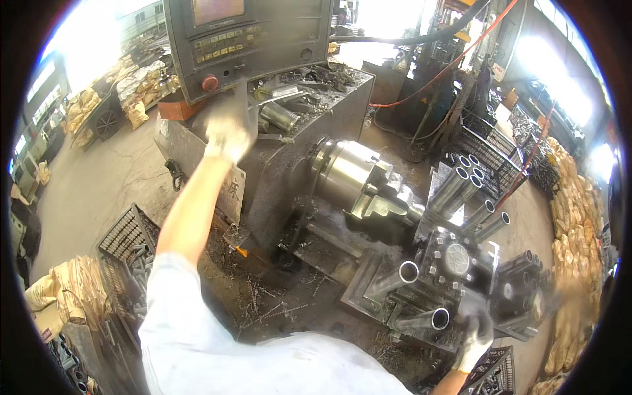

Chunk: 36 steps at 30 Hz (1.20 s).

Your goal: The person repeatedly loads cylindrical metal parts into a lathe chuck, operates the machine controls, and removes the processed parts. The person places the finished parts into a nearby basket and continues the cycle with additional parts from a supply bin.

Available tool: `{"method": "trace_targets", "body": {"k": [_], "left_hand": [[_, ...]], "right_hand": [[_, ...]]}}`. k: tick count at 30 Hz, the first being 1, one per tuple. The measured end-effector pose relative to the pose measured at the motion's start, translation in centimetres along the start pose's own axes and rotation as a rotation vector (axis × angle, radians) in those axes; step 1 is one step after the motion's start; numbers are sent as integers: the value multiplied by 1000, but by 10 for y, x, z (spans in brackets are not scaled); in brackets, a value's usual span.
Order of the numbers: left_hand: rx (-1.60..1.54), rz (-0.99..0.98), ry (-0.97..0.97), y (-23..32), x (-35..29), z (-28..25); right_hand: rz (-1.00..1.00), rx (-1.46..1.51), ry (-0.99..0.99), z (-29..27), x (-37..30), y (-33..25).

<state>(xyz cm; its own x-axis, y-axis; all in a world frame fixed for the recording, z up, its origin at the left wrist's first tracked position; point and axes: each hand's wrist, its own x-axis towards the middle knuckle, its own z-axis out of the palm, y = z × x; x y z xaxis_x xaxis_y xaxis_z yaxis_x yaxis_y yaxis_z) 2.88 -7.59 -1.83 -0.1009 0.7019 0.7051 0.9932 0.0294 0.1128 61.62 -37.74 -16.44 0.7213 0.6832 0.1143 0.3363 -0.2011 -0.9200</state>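
Note:
My left hand (229, 133), in a pale work glove, is raised below the control panel (247, 49) of a lathe, close to its red round button (210, 83). Motion smears its fingers. My right hand (475, 341), also gloved, is low at the near right side of the tool block (454, 258); its fingers are too blurred to read. The shiny chuck (352, 172) has a metal piece (415, 212) at its jaws. Two steel tubes, one (398, 276) above the other (424, 320), lie by the tool block.
Several steel tubes (454, 187) stand upright beyond the tool block. A cylindrical part (280, 116) lies among shavings on the machine top. Black crates flank me, one (128, 237) at left holding metal parts. Stacked sacks (576, 224) line the right. Curled shavings (280, 309) cover the machine bed.

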Motion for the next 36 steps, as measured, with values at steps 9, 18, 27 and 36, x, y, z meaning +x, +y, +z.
{"method": "trace_targets", "body": {"k": [9, 18, 27, 36], "left_hand": [[71, -69, -46, 17, 43, 5], [-599, 49, -942, 108, -401, -41], [-485, -605, -1088, 82, -603, -149], [-221, -1309, -622, 30, -840, -350]], "right_hand": [[-171, -169, -87, -36, -76, 32], [-82, 18, -431, -9, -56, 75], [-384, -229, -584, 75, -48, 59], [-1047, -207, -1641, 169, -397, 45]]}}
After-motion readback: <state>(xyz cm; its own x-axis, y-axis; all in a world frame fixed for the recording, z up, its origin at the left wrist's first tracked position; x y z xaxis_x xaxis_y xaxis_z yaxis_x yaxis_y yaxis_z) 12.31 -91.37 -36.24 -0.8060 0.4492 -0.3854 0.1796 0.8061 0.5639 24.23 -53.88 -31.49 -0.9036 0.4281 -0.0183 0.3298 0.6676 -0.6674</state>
